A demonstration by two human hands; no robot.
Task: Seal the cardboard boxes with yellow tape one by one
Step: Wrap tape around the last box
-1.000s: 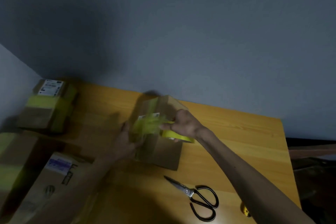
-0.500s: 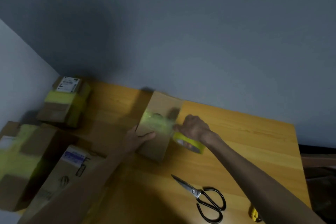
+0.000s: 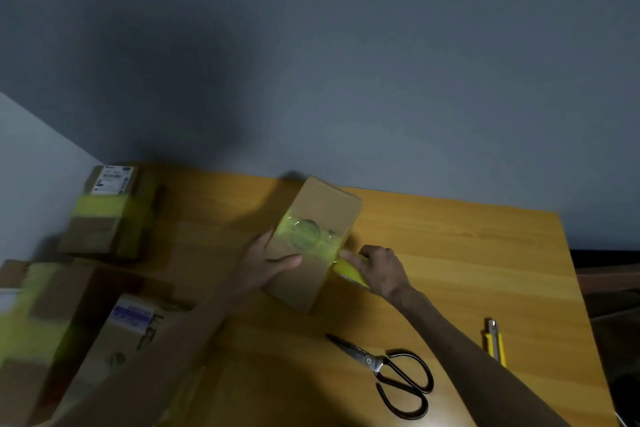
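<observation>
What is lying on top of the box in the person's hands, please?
A yellow tape strip crosses the box top, over a round mark; the thumb of the left hand rests there too. The right hand and roll hide the strip's end.

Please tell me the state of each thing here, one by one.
Middle box: lying on the table, yellow tape across it.
Tape roll: gripped by the right hand at the box's right edge.
Left hand: holds the box's left side.
Scissors: shut, flat on the table.
Far box: already taped.

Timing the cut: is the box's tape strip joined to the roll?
Joined: the strip crosses the box into the roll gripped by the right hand.
</observation>
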